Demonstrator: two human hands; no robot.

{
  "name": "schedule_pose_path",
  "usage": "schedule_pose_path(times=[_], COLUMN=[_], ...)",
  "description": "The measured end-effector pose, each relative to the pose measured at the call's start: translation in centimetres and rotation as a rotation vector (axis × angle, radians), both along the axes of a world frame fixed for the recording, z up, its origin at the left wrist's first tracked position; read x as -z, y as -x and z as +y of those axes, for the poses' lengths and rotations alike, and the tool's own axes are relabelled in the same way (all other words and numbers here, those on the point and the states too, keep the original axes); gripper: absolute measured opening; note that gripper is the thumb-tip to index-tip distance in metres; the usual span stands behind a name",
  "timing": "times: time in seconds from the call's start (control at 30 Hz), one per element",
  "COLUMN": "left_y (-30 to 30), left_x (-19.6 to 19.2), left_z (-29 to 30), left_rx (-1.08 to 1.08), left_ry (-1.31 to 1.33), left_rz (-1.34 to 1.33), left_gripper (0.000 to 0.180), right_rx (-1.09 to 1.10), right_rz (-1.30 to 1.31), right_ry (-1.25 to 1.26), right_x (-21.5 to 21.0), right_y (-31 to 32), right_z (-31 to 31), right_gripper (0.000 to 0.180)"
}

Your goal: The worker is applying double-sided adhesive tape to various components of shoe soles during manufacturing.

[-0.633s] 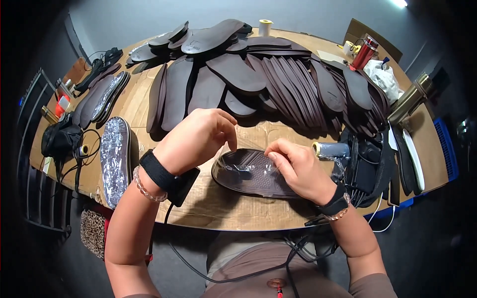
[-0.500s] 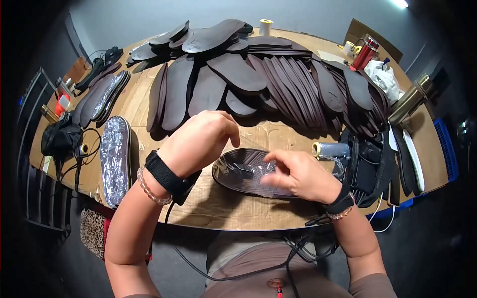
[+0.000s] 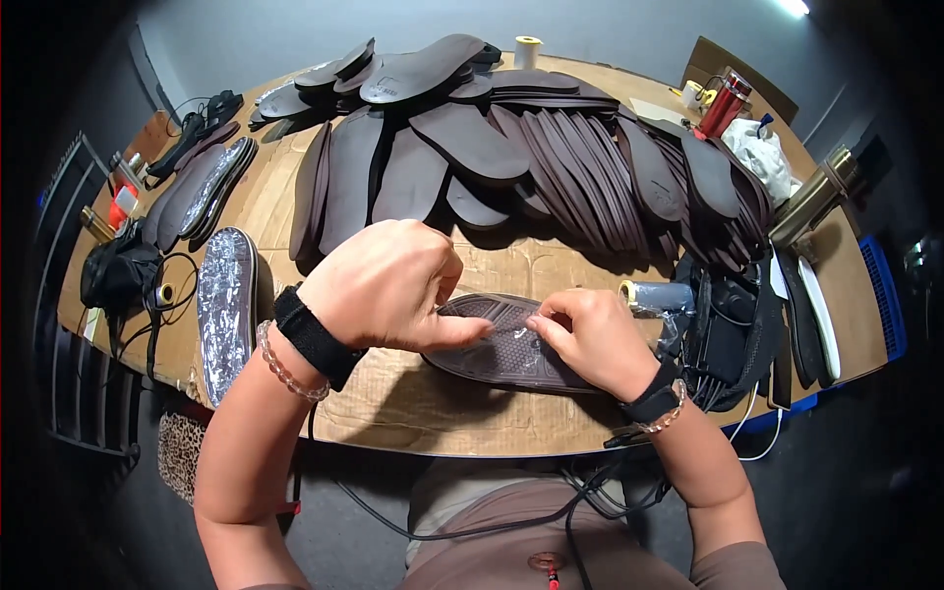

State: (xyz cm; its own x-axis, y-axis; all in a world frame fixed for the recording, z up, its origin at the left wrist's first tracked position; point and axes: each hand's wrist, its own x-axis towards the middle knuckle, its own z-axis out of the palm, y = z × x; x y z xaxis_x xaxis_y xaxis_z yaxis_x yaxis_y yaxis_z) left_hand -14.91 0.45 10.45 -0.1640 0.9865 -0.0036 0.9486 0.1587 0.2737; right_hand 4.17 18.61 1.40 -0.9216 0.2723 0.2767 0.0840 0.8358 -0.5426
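Note:
A dark brown shoe sole [image 3: 497, 364] lies across the near middle of the table, its ridged and dotted face upward. Thin clear plastic film [image 3: 526, 339] glints over that face. My right hand [image 3: 595, 339] pinches at the film with thumb and forefinger, above the sole's right part. Over the sole's left end hovers my left hand [image 3: 388, 280], fingers curled in and thumb stretched toward the right hand. What its fingers hold, if anything, is hidden. Farther left, a sole wrapped in shiny film [image 3: 226, 315] lies lengthwise.
A large heap of dark soles [image 3: 413, 177] covers the far side. At right lie a roll of clear film [image 3: 659, 297], a black bag [image 3: 728, 334] and a metal flask [image 3: 816, 197]. A red bottle [image 3: 725, 103] stands behind. Black cables [image 3: 147, 324] lie at left.
My left hand has turned, its thumb now reaching right over the sole. My right hand's fingers have closed to a pinch. The film looks flatter on the sole.

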Motion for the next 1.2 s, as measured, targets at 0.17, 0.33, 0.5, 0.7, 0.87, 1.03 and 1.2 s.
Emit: schedule_pose_path(times=[0.17,0.33,0.5,0.7,0.87,1.03,1.2], left_y=[0.6,0.4,0.0,-1.7,-9.8,-10.8,-10.5], left_x=[1.0,1.3,1.3,1.6,3.0,8.4,8.6], left_z=[-0.5,-0.5,-0.5,-0.7,-0.1,1.3,2.8], left_rx=[-0.003,-0.058,-0.111,-0.109,0.005,0.049,0.046], left_ry=[-0.095,-0.126,-0.151,-0.5,-0.385,-0.248,-0.245], left_rz=[0.119,0.102,0.08,0.106,-0.271,-0.319,-0.226], left_gripper=[0.029,0.025,0.025,0.042,0.024,0.022,0.048], right_rx=[0.044,0.074,0.131,0.161,0.138,0.101,-0.031], right_rz=[-0.08,-0.069,-0.176,-0.159,-0.182,-0.192,0.043], right_ry=[-0.136,-0.38,-0.47,-0.471,-0.405,-0.273,-0.002], right_x=[0.3,1.1,0.8,1.4,0.7,-0.3,-4.6], right_y=[0.6,1.0,1.4,1.7,1.5,0.6,-3.7], right_z=[-0.6,-1.6,-2.2,-2.4,-2.1,0.3,3.1], right_gripper=[0.03,0.031,0.039,0.039,0.031,0.03,0.017])
